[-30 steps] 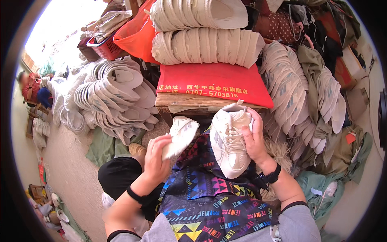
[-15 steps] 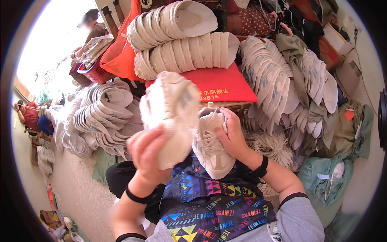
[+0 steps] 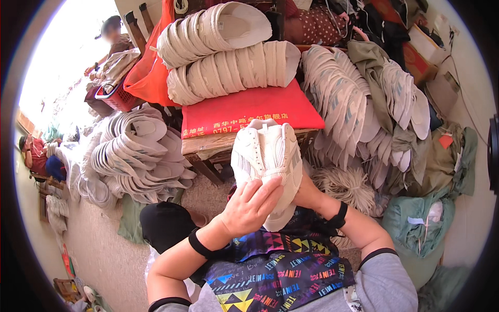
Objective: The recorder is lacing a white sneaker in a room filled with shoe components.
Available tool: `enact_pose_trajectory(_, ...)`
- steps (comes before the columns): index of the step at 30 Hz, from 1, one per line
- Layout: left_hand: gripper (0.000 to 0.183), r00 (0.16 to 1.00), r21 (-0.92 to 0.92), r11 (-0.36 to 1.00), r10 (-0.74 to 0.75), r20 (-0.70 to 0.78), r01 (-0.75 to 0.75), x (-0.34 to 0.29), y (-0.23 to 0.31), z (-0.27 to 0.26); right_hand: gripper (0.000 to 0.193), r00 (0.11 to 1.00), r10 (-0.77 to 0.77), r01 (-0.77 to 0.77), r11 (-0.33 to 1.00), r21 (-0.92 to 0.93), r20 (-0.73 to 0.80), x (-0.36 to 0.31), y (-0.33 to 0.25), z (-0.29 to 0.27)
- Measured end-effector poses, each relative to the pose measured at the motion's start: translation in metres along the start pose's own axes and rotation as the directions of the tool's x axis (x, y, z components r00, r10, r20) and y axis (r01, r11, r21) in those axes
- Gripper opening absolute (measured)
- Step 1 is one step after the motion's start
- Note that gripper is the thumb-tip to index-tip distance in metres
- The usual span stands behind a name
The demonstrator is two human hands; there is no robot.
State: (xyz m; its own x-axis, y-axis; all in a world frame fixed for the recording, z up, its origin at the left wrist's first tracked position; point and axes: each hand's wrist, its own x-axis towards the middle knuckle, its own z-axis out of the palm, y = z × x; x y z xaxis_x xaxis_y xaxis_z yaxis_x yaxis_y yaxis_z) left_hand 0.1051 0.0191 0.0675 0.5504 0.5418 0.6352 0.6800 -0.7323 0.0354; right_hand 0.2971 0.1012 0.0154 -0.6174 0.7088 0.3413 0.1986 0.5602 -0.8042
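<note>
A whitish sneaker upper (image 3: 258, 153) with empty eyelets and an open middle is held up before me, its heel end pointing away. My left hand (image 3: 252, 203) grips it at the toe, fingers laid over the top. Beneath it shows the pale toe of a second sneaker upper (image 3: 276, 220), mostly covered by the first. My right hand (image 3: 307, 191) is behind the right side of the pair and holds the second upper; its fingertips are hidden. Both hands are above my patterned apron (image 3: 286, 265).
Nested uppers (image 3: 228, 73) lie on a red bag (image 3: 249, 112) atop a wooden stool (image 3: 208, 148). Stacked uppers stand at left (image 3: 130, 156) and right (image 3: 338, 93). A lace bundle (image 3: 345, 190) and a green plastic bag (image 3: 418, 223) are at right. A person (image 3: 117, 44) is far left.
My left hand has brought the unlaced upper right and down over the laced one, turning its open top toward me. My right hand has stayed near its place, now partly covered.
</note>
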Motion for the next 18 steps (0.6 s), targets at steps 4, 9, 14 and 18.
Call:
enact_pose_trajectory(4,0.052,1.000,-0.020,1.000,0.012,0.025,-0.011,-0.011,0.002,0.000,0.072,0.997,-0.054,0.050,0.997,0.062,0.062,0.001,0.008,-0.011)
enact_pose_trajectory(9,0.052,0.995,-0.080,0.996,-0.034,0.097,0.042,-0.015,0.003,-0.005,0.060,0.955,0.181,-0.256,0.901,0.350,0.233,-0.008,0.009,-0.048)
enact_pose_trajectory(14,0.051,0.983,-0.197,0.977,-0.047,0.176,0.082,-0.015,0.006,-0.010,0.035,0.842,0.531,-0.476,0.650,0.592,0.095,-0.004,0.023,-0.071)
enact_pose_trajectory(18,0.054,0.995,-0.366,0.930,-0.002,0.098,0.038,-0.011,0.003,-0.015,0.041,0.931,0.342,-0.219,0.801,0.557,-0.126,0.025,0.014,-0.057)
